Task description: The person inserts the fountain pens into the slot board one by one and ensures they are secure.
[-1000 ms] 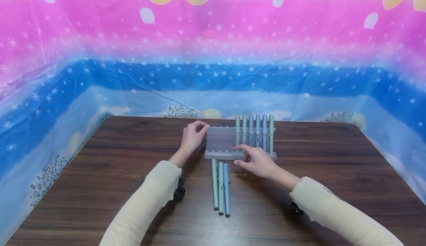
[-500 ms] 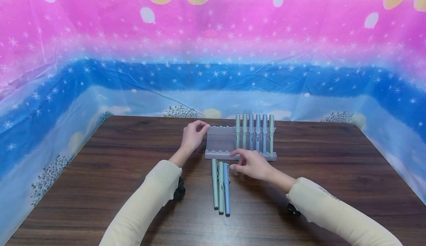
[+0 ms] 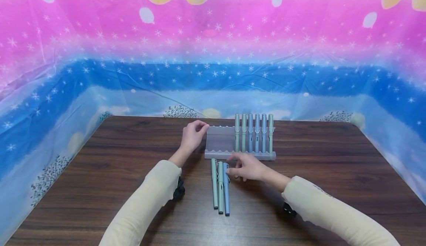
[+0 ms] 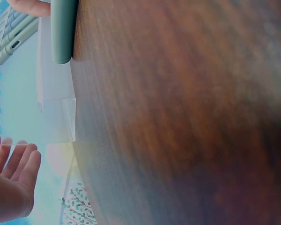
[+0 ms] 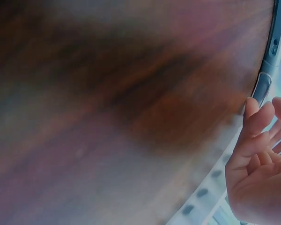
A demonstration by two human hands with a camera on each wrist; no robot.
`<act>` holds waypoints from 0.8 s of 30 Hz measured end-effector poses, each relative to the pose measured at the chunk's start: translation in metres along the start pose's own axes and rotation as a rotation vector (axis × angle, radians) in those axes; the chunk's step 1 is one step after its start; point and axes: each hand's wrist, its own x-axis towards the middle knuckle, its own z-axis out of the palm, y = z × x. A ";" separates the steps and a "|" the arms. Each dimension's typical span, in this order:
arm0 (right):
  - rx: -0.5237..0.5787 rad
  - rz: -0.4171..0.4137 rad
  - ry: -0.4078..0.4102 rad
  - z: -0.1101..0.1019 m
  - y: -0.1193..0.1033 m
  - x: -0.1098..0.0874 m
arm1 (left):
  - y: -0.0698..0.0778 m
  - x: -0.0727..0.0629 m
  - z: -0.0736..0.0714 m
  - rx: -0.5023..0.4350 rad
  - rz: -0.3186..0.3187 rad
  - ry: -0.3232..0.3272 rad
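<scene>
A translucent pen rack (image 3: 220, 139) stands at the table's far side, several green and blue pens upright in its right part. My left hand (image 3: 193, 137) holds the rack's top left corner between thumb and fingers; the left wrist view shows its fingers (image 4: 27, 164) behind the clear plastic. Before the rack lie two green pens (image 3: 214, 185) and a blue pen (image 3: 226, 190), clips toward the rack. My right hand (image 3: 249, 167) is at the blue pen's cap end, thumb and forefinger apart. In the right wrist view its fingertips (image 5: 261, 117) are close to the pen; contact is unclear.
The brown wooden table (image 3: 110, 186) spreads out on both sides. A pink and blue patterned cloth (image 3: 213, 72) hangs behind and beside it. Pale sleeves (image 3: 143, 201) cover both forearms, with a dark device (image 3: 179, 187) under the left cuff.
My right hand has moved left and slightly nearer, from the rack's front ledge to the cap end of the blue pen. The left hand, rack and pens stay put.
</scene>
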 end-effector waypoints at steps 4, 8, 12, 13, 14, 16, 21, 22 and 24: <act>-0.020 0.005 -0.010 0.004 -0.002 0.002 | 0.000 0.000 0.000 0.000 0.005 0.001; -0.063 0.014 -0.016 0.006 -0.004 0.003 | 0.000 0.001 0.000 -0.002 0.008 0.004; -0.093 0.018 -0.019 0.007 -0.007 0.003 | -0.001 0.001 0.001 0.005 0.010 0.010; -0.096 0.018 -0.020 0.007 -0.008 0.003 | -0.001 0.001 0.001 0.005 0.010 0.010; -0.100 0.018 -0.020 0.007 -0.008 0.003 | -0.001 0.001 0.001 0.006 0.012 0.011; -0.097 0.024 -0.023 0.007 -0.009 0.003 | -0.001 0.001 0.001 0.006 0.014 0.010; -0.059 0.051 -0.026 0.003 -0.007 0.001 | -0.001 0.002 0.002 0.007 0.007 0.010; -0.057 0.055 -0.026 0.002 -0.006 0.001 | -0.001 0.002 0.002 0.008 0.005 0.011; -0.053 0.053 -0.028 -0.001 -0.002 0.000 | -0.001 0.002 0.002 0.009 0.002 0.011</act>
